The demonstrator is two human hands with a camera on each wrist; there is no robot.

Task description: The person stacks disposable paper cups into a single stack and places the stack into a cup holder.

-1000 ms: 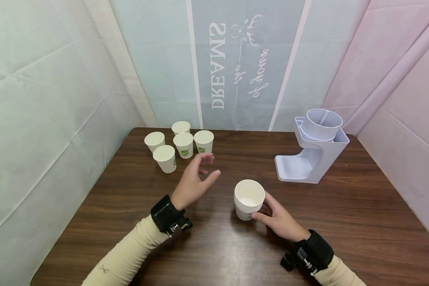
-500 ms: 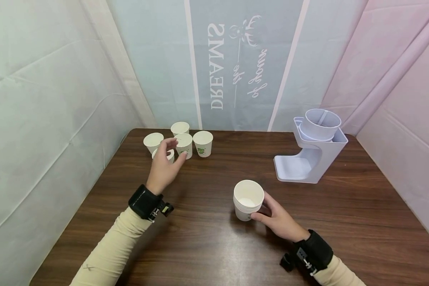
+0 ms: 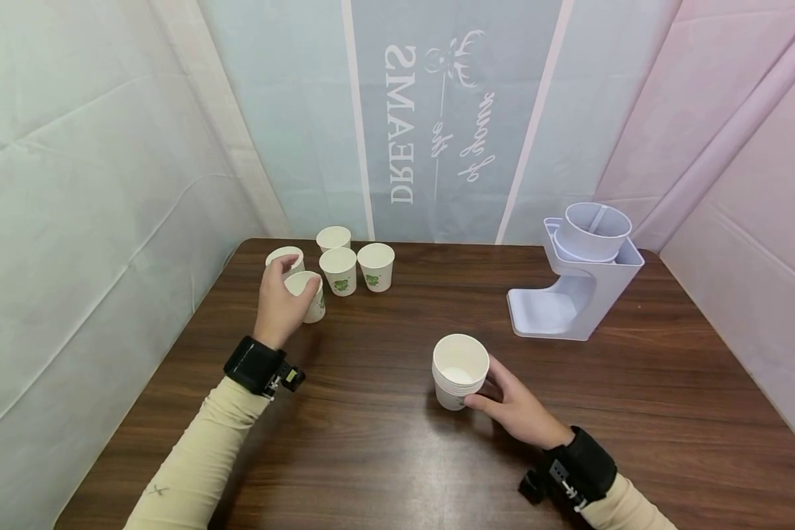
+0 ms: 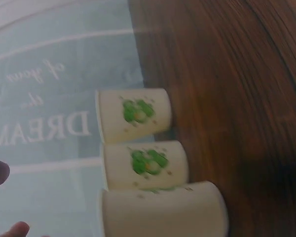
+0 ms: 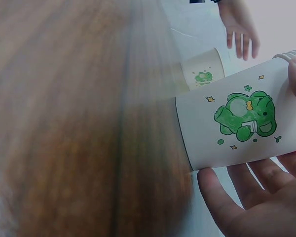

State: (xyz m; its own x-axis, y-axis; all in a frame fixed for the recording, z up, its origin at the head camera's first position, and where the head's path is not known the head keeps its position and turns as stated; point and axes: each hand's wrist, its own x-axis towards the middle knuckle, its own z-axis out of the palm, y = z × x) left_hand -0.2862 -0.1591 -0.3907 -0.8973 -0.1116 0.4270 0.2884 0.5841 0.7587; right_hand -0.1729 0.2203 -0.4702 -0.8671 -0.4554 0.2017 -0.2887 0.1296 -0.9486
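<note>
My left hand (image 3: pixel 282 303) is over the nearest cup (image 3: pixel 314 305) of the back-left group, its thumb and fingers spread above the rim. In the left wrist view, fingertips (image 4: pixel 17 229) show at the left edge, apart from the paper cups (image 4: pixel 163 212). My right hand (image 3: pixel 520 408) holds a stack of nested white paper cups (image 3: pixel 460 364) upright near the table's middle. In the right wrist view, thumb and fingers curl around this stack (image 5: pixel 237 116), whose outer cup bears a green bear print.
More paper cups stand around the left hand: one at the left (image 3: pixel 285 258), one behind (image 3: pixel 333 238), two to the right, including a rightmost cup (image 3: pixel 376 269). A pale dispenser-like stand (image 3: pixel 596 287) with a round container (image 3: pixel 596 230) occupies the back right of the wooden table (image 3: pixel 397 471).
My left hand has moved left, from beside the group to over its nearest cup. The right hand and the stack have stayed put.
</note>
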